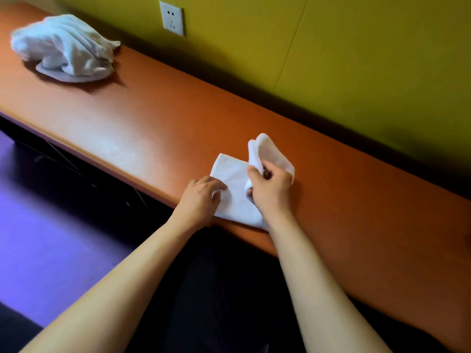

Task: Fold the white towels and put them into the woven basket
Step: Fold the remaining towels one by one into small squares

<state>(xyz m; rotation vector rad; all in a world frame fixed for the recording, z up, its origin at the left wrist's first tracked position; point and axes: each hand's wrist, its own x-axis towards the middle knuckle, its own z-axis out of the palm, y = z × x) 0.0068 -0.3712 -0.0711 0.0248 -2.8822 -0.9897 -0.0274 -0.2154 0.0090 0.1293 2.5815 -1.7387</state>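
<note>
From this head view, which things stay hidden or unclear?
- Woven basket: nowhere in the head view.
- White towel: its near edge is covered by the right hand and wrist.
- Towel pile: blurred, so the count is unclear.
- Left hand: fingertips tucked into cloth.

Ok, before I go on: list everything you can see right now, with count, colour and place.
small towel: one, white, near edge of the desk, partly folded, right side lifted
towel pile: one heap, white, crumpled, far left of the desk; number of towels cannot be told
desk: one, orange-brown, along the wall
wall socket: one, white, on the yellow-green wall
floor: purple, left of the desk
woven basket: none in view
left hand: one, pinches the towel's left edge
right hand: one, grips the lifted part
</note>
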